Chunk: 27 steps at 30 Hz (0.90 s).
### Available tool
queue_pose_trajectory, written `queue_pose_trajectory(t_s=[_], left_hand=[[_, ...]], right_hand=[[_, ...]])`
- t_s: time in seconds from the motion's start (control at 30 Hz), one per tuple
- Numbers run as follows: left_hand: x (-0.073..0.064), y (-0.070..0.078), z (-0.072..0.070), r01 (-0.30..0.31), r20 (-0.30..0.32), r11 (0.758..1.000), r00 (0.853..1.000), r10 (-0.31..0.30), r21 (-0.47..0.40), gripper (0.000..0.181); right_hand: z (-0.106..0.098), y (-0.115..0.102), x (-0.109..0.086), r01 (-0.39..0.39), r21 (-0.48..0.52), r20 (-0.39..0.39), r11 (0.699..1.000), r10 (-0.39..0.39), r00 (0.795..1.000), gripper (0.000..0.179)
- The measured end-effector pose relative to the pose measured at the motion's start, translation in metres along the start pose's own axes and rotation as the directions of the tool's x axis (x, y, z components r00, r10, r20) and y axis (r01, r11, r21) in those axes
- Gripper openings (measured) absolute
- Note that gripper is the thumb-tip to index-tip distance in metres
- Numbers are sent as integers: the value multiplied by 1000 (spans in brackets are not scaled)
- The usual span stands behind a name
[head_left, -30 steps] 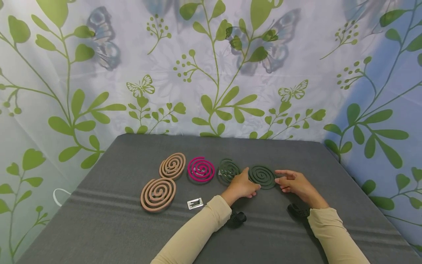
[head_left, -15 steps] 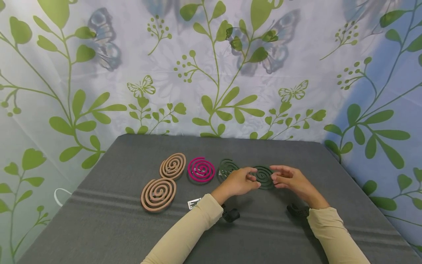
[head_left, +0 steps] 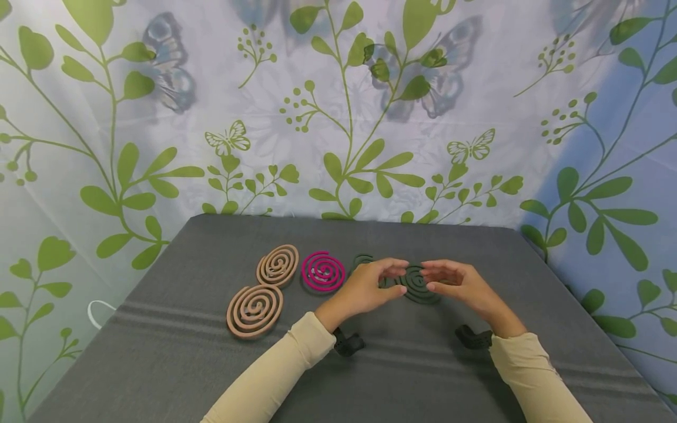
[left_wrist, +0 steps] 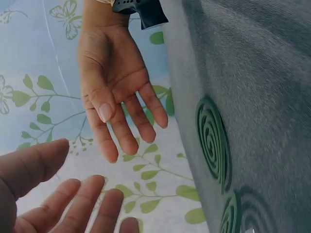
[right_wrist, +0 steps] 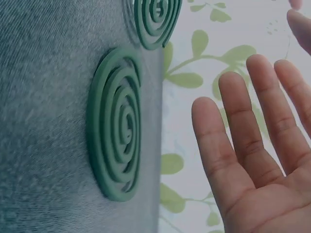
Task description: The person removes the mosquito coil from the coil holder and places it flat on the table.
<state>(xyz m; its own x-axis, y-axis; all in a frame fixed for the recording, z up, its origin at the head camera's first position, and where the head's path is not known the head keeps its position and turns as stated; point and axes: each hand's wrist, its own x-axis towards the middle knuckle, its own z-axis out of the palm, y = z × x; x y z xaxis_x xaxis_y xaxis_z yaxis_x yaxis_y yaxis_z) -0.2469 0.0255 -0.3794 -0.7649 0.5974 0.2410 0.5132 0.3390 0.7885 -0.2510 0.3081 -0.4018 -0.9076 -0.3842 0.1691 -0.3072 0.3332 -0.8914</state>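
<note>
Your grey cloth-covered table (head_left: pixel 158 364) bears, below your empty, slightly parted left hand (head_left: pixel 365 288) and right hand (head_left: pixel 465 289), the rightmost flat dark-green spiral coil (head_left: pixel 418 286), seemingly light, stiff and brittle, best pinched gently by its outer ring.

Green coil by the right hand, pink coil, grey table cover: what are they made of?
Green coil: matte, perhaps pressed powder or plastic; its smooth strands hold a flat spiral.
Pink coil: looks dull, same spiral shape; likely similar, too small to be sure.
Table cover: dull cloth, probably; fine grain in both wrist views.
</note>
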Motion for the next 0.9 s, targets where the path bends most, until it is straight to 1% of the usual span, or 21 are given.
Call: queue_pose_trajectory(t_s=[0.17, 0.23, 0.33, 0.43, 0.7, 0.9], left_hand=[[-13, -2, -8, -84, -2, 996, 996, 84, 3, 48], [-17, -3, -12, -113, 0, 994, 994, 113, 8, 47], [-25, -4, -17, -147, 1, 989, 989, 147, 12, 48], [-34, -4, -24, -163, 9, 987, 987, 163, 13, 49], [-57, -10, -45, -182, 44, 983, 983, 181, 23, 54], [-73, -17, -57, -197, 36, 980, 980, 196, 30, 51]], right_hand=[[8, -9, 2, 93, -64, 11, 994, -92, 996, 44], [12, -12, 3, 131, -90, 20, 987, -129, 991, 42], [17, -15, 3, 180, -101, 36, 978, -178, 983, 41], [23, -17, 3, 211, -103, 57, 972, -206, 977, 41], [38, -21, 7, 263, -87, 88, 961, -256, 963, 43], [50, -25, 8, 271, -93, 93, 958, -262, 960, 44]])
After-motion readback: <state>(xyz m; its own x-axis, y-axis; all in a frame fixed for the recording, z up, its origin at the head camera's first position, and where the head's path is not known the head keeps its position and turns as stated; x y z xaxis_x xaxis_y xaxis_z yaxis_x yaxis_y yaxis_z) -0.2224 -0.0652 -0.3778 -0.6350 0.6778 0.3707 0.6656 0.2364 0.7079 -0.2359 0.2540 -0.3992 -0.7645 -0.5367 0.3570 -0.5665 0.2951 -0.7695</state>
